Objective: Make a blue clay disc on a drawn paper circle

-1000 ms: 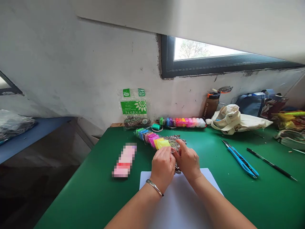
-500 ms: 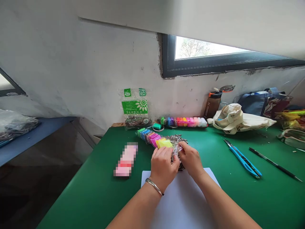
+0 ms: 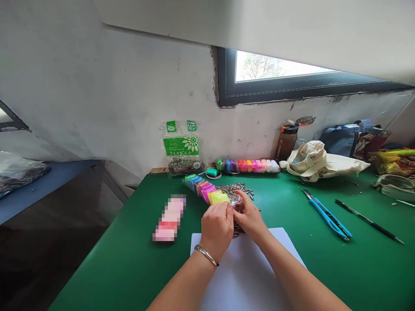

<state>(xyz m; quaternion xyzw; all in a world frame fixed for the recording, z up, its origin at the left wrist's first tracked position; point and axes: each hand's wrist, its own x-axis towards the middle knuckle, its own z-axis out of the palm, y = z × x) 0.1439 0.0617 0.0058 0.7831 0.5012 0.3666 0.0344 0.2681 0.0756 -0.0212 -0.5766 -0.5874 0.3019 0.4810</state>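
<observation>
Paper (image 3: pixel 243 276), white, at the near edge of the green table (image 3: pixel 129 268), forearms over it. Left hand (image 3: pixel 216 224) just past it, bracelet (image 3: pixel 206 255) on the wrist: fingers curled in tight, closed on the near, clear end of the pack (image 3: pixel 218 197). Right hand (image 3: pixel 249 216) facing it: half closed, index bent over, thumb under, pinching the same clear plastic. Thumbs about meet; exact fingertip contact is hidden.

Pack lies slantwise on the table, running away and to the left from the hands: yellow block nearest, then pink, blue, green. Seeds (image 3: pixel 241 188) in a loose pile beside and beyond its near end, some showing under the hands.

Left of the pack: pink item (image 3: pixel 169 218), pixelated, can't read it. Well right of the hands: blue cutter (image 3: pixel 327 216), then pen (image 3: pixel 369 221), roughly parallel.

Back of table, left to right: seed bag (image 3: pixel 182 147) upright by the wall (image 3: pixel 97 108), a small green lump (image 3: pixel 212 172), a second row of coloured blocks (image 3: pixel 254 166) in plastic, brown bottle (image 3: pixel 287 144) with its lid flipped up, canvas bag (image 3: pixel 327 164) in front of a blue bag (image 3: pixel 339 141). Window (image 3: pixel 266 88) above.
</observation>
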